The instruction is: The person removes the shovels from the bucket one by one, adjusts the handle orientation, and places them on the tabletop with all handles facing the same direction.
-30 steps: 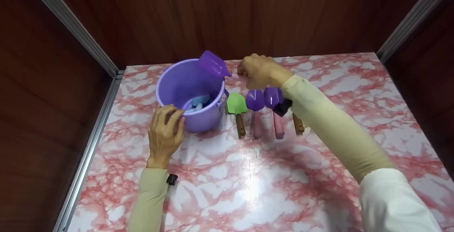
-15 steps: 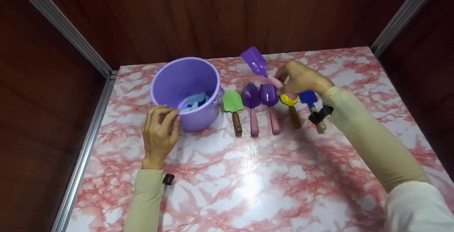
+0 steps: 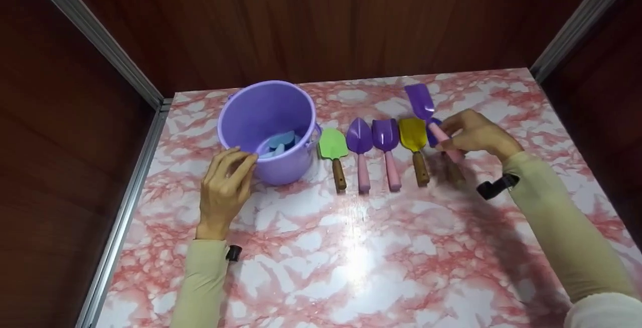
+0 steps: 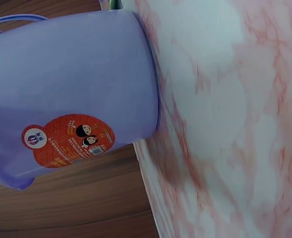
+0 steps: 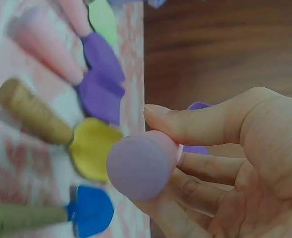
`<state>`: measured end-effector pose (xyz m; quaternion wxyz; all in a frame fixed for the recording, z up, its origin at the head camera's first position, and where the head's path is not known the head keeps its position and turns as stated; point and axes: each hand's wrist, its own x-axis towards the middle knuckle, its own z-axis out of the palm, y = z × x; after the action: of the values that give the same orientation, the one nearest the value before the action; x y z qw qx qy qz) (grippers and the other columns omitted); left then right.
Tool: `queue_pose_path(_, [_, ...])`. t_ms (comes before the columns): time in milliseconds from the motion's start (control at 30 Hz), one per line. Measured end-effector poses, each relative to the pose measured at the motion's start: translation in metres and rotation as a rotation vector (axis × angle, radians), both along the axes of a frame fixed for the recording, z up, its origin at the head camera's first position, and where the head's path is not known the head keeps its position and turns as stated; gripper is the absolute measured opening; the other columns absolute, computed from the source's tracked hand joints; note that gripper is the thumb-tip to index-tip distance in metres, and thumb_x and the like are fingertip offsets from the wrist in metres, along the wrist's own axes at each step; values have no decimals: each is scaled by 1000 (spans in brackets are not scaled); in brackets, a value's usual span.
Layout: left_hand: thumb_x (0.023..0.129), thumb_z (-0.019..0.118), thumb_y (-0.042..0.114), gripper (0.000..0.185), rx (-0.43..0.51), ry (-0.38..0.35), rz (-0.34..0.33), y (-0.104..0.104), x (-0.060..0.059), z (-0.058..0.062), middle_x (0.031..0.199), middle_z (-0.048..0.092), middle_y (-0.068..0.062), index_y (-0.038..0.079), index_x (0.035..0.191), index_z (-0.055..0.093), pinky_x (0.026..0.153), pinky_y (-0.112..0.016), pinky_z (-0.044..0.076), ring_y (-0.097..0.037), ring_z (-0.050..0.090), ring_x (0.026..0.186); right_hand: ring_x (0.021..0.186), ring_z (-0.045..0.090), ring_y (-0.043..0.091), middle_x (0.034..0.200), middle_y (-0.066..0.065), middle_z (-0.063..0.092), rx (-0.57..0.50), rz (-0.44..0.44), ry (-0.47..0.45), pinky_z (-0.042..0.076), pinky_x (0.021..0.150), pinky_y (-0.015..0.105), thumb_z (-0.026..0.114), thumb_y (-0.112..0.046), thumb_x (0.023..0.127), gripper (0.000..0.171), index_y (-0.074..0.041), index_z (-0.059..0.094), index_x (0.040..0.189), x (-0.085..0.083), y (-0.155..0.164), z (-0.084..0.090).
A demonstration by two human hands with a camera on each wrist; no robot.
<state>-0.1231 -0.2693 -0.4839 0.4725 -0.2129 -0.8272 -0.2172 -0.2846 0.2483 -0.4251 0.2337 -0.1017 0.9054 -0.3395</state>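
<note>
Holding a little purple shovel (image 3: 425, 109) by its pink handle, the right hand (image 3: 476, 135) has thumb and fingers curled round the grip, blade pointing off toward 11 o'clock and raised above the right end of the row on the worktop (image 3: 351, 248). In the right wrist view you can see the rounded butt of the handle (image 5: 142, 163) poking out between thumb and fingers, so it's a pinch near the end rather than a full fist. My guess is the thing is light, stiff plastic or thin metal, a bit slick on the handle, nothing fragile, and the handle is the obvious place to hold it. Directly under it lies a blue shovel (image 3: 434, 132), mostly hidden by the hand, and that one looks like the main thing in the way. Going toward 9 o'clock from there: a yellow shovel (image 3: 413, 135), two more purple ones (image 3: 385, 135) (image 3: 359, 136) with pink handles, and a green shovel (image 3: 333, 144) with a wooden handle, all lying side by side, close together. The left hand (image 3: 224, 190) rests against the near side of the purple bucket (image 3: 261, 112) with fingers loosely bent on its wall, not really wrapped round it. Something blue (image 3: 281, 141) sits in the bottom of the bucket, can't tell what.
</note>
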Motion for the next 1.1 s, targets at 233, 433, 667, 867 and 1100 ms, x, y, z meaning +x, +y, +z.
queue_pose_path(233, [91, 81, 0, 29, 6, 25, -4, -1, 0, -1, 110, 77, -17, 9, 119, 82, 103, -44, 60, -40, 71, 113, 94, 66, 23, 130, 29, 66, 2, -67, -26, 63, 73, 30, 81, -16, 90, 56, 10, 63, 137, 0, 32, -16])
queue_pose_path(433, [97, 78, 7, 23, -82, 53, 2, -6, -1, 0, 109, 77, -17, 8, 120, 81, 103, -47, 61, -38, 72, 111, 93, 66, 18, 130, 28, 66, 13, -94, -58, 62, 73, 30, 82, -18, 91, 61, 12, 60, 139, 6, 50, -27])
queue_pose_path(667, [98, 76, 5, 24, -211, 45, -29, -10, -6, 8, 109, 75, -16, 6, 122, 78, 104, -49, 61, -38, 72, 108, 82, 68, 14, 112, 18, 71, -10, -122, -66, 63, 70, 30, 81, -16, 92, 55, 14, 59, 133, 20, 72, -47])
queue_pose_path(867, [98, 74, 0, 26, -260, 26, -21, -13, -6, 10, 109, 74, -14, 8, 122, 77, 100, -48, 61, -36, 71, 106, 76, 67, 11, 95, 5, 73, -23, -154, -69, 62, 65, 29, 81, -14, 91, 48, 14, 64, 127, 29, 78, -57])
queue_pose_path(1100, [92, 76, -4, 31, -216, 39, -4, -12, -9, 5, 109, 75, -15, 10, 119, 79, 96, -50, 63, -36, 71, 104, 72, 66, 12, 84, 0, 70, -14, -171, -62, 61, 63, 29, 80, -12, 90, 44, 14, 66, 122, 31, 80, -62])
